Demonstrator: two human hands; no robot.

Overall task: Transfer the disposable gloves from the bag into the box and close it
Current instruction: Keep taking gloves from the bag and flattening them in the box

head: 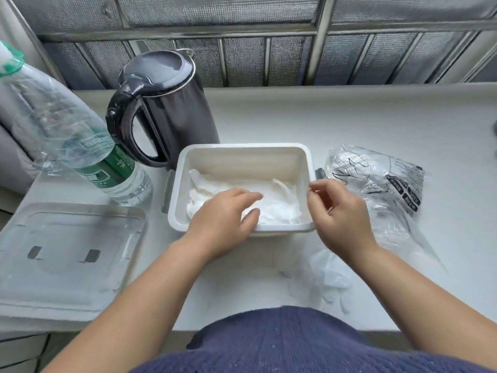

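Illegible black print on glove bag point(376, 181)

black kettle point(172, 103), clear plastic bottle point(80, 146), white counter point(349, 117)

— What sits on the white counter point(349, 117)?
— A dark kettle point(172, 109) at the back left, with a clear, green-labelled bottle point(80, 146) to its left. An open white box point(242, 148) stands just in front of the kettle.
— And around the box?
— A clear lid point(67, 254) lies flat at the front left and a crumpled printed bag point(382, 181) lies to the right. Loose gloves point(322, 278) are near the front edge.
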